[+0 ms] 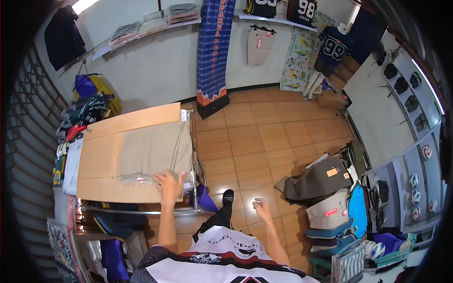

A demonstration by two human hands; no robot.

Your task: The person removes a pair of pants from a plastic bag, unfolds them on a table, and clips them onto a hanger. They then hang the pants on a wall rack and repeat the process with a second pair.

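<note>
My left hand (169, 186) lies with spread fingers at the near edge of a folded beige garment (148, 151), touching it or the cardboard beside it. That garment rests flat on a large opened sheet of cardboard (99, 155), and thin dark lines run along its right part. A small red-and-white label shows by my fingertips. The cardboard covers a metal-framed table (194, 170). My right hand (262, 209) hangs over the tiled floor, fingers loosely bent and apart, with nothing visible in it.
Dark folded trousers (318, 178) and beige trousers (329, 211) are piled at the right, near balls on a shelf (415, 181). A blue pillar (214, 52) stands ahead. A mannequin (334, 49) is at the back right. Clothes (85, 111) heap beyond the table, and a purple cloth (205, 198) hangs beside it.
</note>
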